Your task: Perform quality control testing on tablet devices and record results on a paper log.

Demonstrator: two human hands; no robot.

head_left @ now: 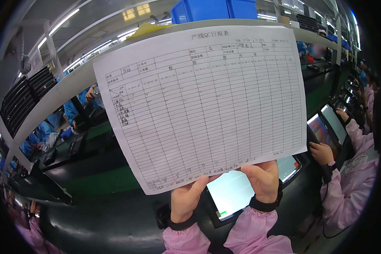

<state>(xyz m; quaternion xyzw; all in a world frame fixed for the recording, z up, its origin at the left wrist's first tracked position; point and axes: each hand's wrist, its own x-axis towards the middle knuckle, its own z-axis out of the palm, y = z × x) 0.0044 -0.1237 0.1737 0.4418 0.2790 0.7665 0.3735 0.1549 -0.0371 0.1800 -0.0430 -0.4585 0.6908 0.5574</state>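
A white printed form sheet [216, 127] with a table grid and some handwriting fills the middle of the view, tilted and held up in front of me. My left hand [185, 199] pinches its lower edge, thumb on the front face. Further right along the same edge, my right hand [263, 181] grips the paper the same way. Fingers behind the sheet are hidden. Both wrists wear black bands over pink sleeves. Below the paper, between my hands, a tablet [230, 194] with a bright, pale screen lies on the dark bench, partly covered by sheet and hands.
The dark bench [106, 216] runs beneath. Behind the sheet a shelf rail [67, 95] carries blue bins [207, 10]. To the right, a co-worker in a pink sleeve [347, 194] handles a lit screen [321, 133]. People in blue work across the line at left, near stacked black trays [23, 97].
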